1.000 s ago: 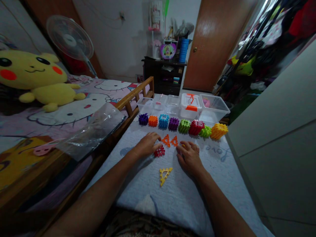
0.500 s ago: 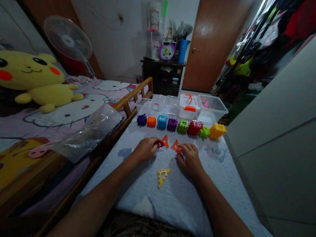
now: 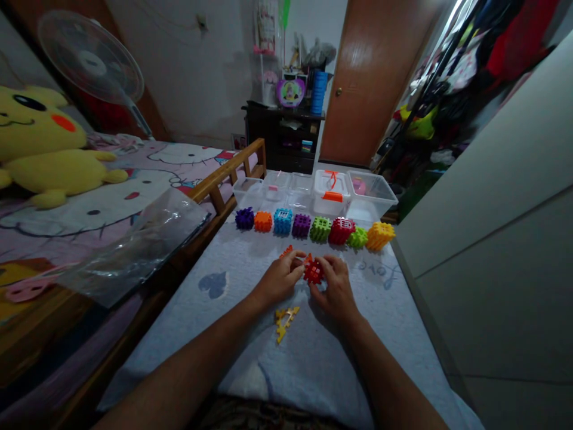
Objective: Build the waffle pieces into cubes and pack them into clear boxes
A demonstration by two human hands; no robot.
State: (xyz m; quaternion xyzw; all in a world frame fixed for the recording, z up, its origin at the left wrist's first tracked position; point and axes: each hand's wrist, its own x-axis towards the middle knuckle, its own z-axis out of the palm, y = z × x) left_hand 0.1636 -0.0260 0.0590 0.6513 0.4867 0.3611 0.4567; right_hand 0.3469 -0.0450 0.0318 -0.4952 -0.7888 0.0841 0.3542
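Note:
My left hand (image 3: pixel 278 279) and my right hand (image 3: pixel 335 288) meet over the pale blue cloth (image 3: pixel 250 358), fingers pinched around a red square toothed piece (image 3: pixel 313 272) joined to orange pieces. An orange triangle piece (image 3: pixel 286 251) pokes out above my left fingers. A yellow triangle piece (image 3: pixel 285 319) lies on the cloth just below my hands. Behind them stands a row of several built cubes, from a purple cube (image 3: pixel 245 218) on the left to a yellow cube (image 3: pixel 380 235) on the right.
Clear plastic boxes (image 3: pixel 331 192) stand behind the cube row. A wooden bed rail (image 3: pixel 224 179) and a crumpled clear bag (image 3: pixel 138 245) lie to the left, with a yellow plush toy (image 3: pixel 40 155) and a fan (image 3: pixel 89 60). A grey wall (image 3: pixel 492 227) rises on the right.
Both hands picked up the red and orange pieces off the cloth and brought them together between them. The camera view shifted slightly right.

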